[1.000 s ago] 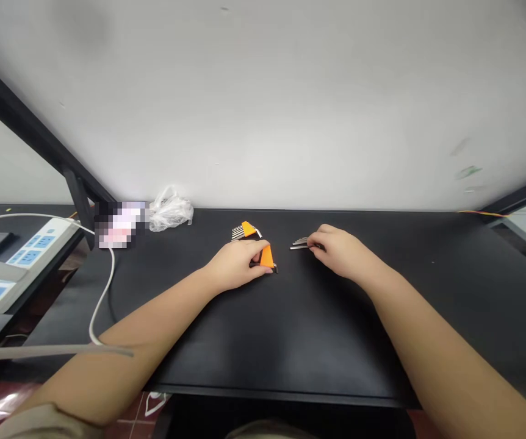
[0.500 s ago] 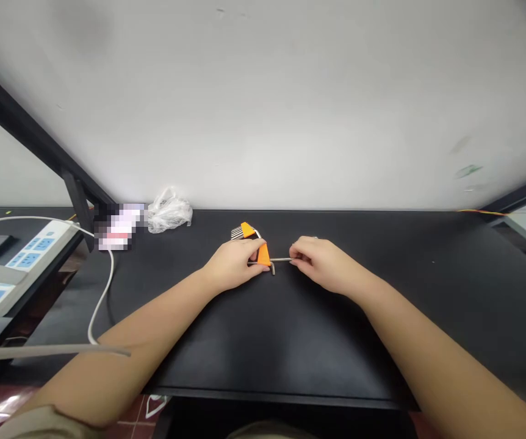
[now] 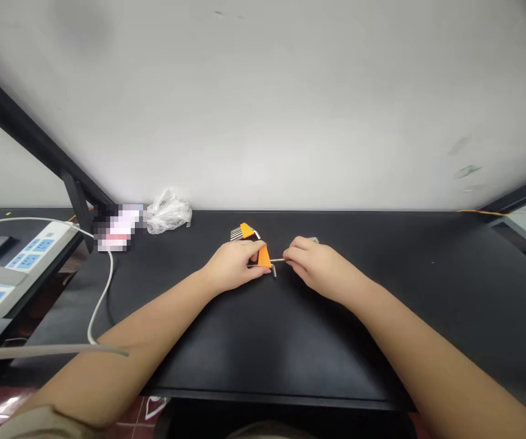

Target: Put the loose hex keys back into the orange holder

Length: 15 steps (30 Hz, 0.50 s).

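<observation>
My left hand [image 3: 233, 265] is closed, thumb and fingers gripping an orange hex key holder [image 3: 264, 256] just above the black table. A short bent hex key end [image 3: 274, 270] pokes out at the holder's lower right. Just beyond my left fingers is another orange piece [image 3: 246, 230] with several thin silver key ends sticking out to its left; whether it joins the held piece is hidden. My right hand [image 3: 320, 268] pinches a thin silver hex key [image 3: 278, 260] whose shaft reaches the holder. Small metal ends [image 3: 313, 239] show behind my right hand.
On the black table [image 3: 272, 353], a crumpled clear plastic bag [image 3: 169, 211] lies at the back left beside a blurred-out item [image 3: 119, 228]. A white power strip [image 3: 29, 262] and a looping white cable [image 3: 102, 299] are at left. Behind stands a pale wall [image 3: 290, 110].
My right hand has moved slightly left, toward the holder, and less of the key's shaft shows between my hands. The left hand stays nearly in place.
</observation>
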Available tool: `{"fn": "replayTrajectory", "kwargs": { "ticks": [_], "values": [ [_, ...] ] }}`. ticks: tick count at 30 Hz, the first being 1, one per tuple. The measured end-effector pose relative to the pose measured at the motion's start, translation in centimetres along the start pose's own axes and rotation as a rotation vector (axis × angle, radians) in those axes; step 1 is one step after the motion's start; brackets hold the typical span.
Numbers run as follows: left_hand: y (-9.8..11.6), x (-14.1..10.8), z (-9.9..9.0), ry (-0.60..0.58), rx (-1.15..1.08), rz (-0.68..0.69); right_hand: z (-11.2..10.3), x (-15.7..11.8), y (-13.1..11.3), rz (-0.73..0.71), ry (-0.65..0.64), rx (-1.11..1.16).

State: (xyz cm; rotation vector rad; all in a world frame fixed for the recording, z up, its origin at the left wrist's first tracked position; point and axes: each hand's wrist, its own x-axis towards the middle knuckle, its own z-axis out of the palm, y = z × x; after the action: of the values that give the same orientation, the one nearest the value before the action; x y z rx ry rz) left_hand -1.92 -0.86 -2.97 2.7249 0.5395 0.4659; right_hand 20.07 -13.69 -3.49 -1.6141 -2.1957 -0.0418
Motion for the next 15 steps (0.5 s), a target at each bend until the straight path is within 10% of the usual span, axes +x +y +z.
{"fn": "replayTrajectory", "kwargs": {
  "ticks": [10, 15],
  "values": [
    [0.7, 0.0, 0.1, -0.016, 0.061, 0.081, 1.5, 0.7, -2.2, 0.095, -0.083, 0.578],
    [0.7, -0.1, 0.1, -0.050, 0.072, 0.050, 0.9, 0.6, -0.3, 0.148, -0.020, 0.376]
  ]
}}
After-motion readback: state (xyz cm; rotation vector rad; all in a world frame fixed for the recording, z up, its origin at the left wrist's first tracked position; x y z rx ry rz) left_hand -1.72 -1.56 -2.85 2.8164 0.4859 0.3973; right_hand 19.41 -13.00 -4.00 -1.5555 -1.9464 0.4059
